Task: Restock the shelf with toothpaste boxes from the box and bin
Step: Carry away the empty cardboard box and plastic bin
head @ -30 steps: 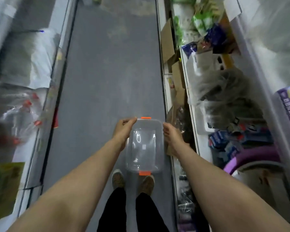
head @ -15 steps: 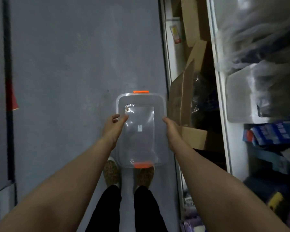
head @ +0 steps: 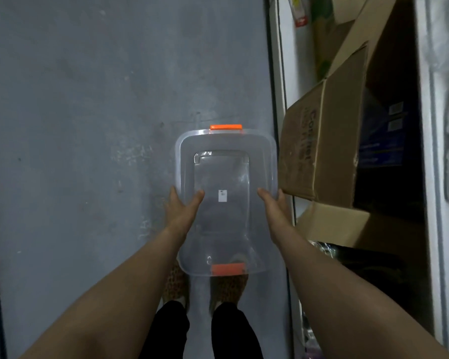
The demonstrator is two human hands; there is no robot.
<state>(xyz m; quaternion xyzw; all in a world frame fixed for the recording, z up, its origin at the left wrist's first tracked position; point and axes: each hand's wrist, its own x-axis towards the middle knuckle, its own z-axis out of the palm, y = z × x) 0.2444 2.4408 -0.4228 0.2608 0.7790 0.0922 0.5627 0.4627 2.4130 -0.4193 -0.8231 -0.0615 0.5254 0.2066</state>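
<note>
Looking straight down, one clear plastic bin (head: pixel 224 200) hung above the grey floor (head: pixel 94 104), in front of the person's two shoes (head: pixel 228 290). Its long axis ran away from the person, one short end near the shoes and the other pointing up the aisle. Two orange latches were counted, one at the far end (head: pixel 226 127) and one at the near end (head: pixel 228 269). A small white label (head: pixel 222 195) showed through the clear plastic near the middle. The left hand (head: pixel 181 212) held the bin's left long side, thumb lying on top and fingers wrapped down outside the rim. The right hand (head: pixel 274 211) gripped the right long side the same way. To the right, touching or just beside the bin, one open cardboard box (head: pixel 322 141) lay tipped on its side in the shelf unit (head: pixel 278 73); dark blue packs (head: pixel 384 141) showed inside it, too blurred to count.
</note>
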